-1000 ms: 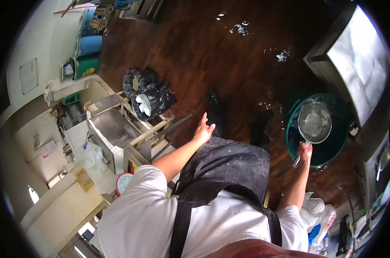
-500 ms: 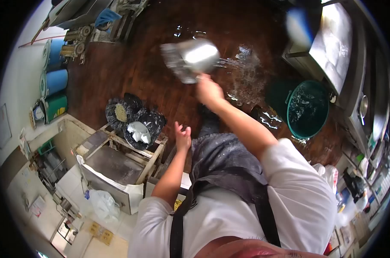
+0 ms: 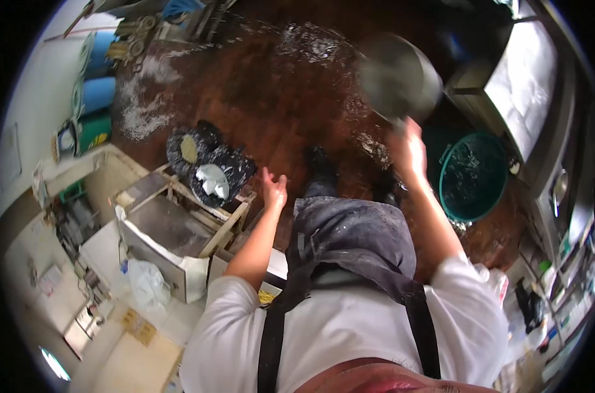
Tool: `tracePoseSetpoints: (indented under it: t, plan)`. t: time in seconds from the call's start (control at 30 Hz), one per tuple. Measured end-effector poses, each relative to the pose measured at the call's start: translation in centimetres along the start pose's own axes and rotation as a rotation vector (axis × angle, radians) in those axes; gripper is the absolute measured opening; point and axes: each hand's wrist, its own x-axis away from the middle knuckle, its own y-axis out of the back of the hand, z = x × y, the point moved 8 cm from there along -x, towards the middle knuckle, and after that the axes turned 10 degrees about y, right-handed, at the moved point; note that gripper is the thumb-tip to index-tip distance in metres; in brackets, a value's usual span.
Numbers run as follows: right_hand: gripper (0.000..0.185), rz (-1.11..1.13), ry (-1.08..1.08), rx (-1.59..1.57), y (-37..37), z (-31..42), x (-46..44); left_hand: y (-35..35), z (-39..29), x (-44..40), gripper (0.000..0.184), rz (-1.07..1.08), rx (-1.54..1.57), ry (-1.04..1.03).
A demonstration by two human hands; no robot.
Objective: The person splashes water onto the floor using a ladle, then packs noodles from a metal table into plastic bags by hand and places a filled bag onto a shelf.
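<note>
My right hand (image 3: 407, 149) is closed on the handle of a metal saucepan (image 3: 402, 78), which is held out over the floor and smeared by motion. To the right of that hand stands a green tub (image 3: 443, 187) with water in it. My left hand (image 3: 274, 191) is held out in the air with its fingers apart and nothing in them. Nearest to it are black plastic bags (image 3: 240, 169), open at the top, one with something white inside. Water lies on the brown floor (image 3: 258, 108) ahead of me.
A metal-topped counter (image 3: 517, 85) runs along the right. On the left are a worn wooden frame (image 3: 235, 226), blue barrels (image 3: 99, 92) and a green barrel (image 3: 94, 131). Shelves with mixed items (image 3: 550, 295) stand at the lower right.
My right hand has swung the saucepan to the right, closer to the tub. Water that was leaving the pan now lies spread across the floor toward the left. My left hand stays much the same.
</note>
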Motion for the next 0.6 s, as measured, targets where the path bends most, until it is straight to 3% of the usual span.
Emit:
tracePoseSetpoints:
  t: [0.03, 0.1, 0.13, 0.2, 0.27, 0.3, 0.4, 0.43, 0.53, 0.6]
  plan:
    - [0.055, -0.07, 0.02, 0.112, 2.5, -6.2, 3.2, -1.6, -0.7, 1.0, 0.086, 0.033, 0.135, 0.024]
    - [0.051, -0.216, 0.032, 0.342, 7.7, -18.2, 9.7, -4.3, -2.9, 3.2, 0.086, 0.07, 0.029, 0.07]
    - [0.051, -0.142, -0.234, 0.35, 9.6, -23.5, 11.8, -6.1, -3.9, 4.3, 0.085, 0.083, 0.012, 0.095]
    - [0.047, -0.08, -0.314, 0.496, 11.2, -35.2, 13.8, -10.4, -3.5, 4.9, 0.084, 0.111, -0.113, 0.051]
    - [0.039, 0.181, -0.414, 0.639, 9.1, -49.9, 13.0, -14.4, -5.6, 7.3, 0.084, 0.144, -0.125, 0.041]
    - [0.036, 0.197, -0.527, 0.53, 10.1, -49.6, 12.1, -16.4, -6.4, 8.6, 0.085, 0.172, -0.136, 0.032]
    - [0.034, 0.421, -0.541, 0.525, 6.3, -59.9, 8.8, -21.8, -8.7, 12.2, 0.084, 0.238, -0.191, -0.04]
    - [0.034, 0.27, -0.503, 0.591, 6.3, -60.5, 8.0, -22.9, -9.0, 13.3, 0.083, 0.262, -0.203, -0.048]
    - [0.033, 0.14, -0.522, 0.499, 3.9, -67.9, 6.1, -25.5, -9.1, 15.5, 0.082, 0.303, -0.231, -0.019]
    - [0.03, -0.005, -0.479, 0.561, 4.0, -67.3, 4.1, -26.3, -7.8, 15.7, 0.082, 0.3, -0.269, 0.003]
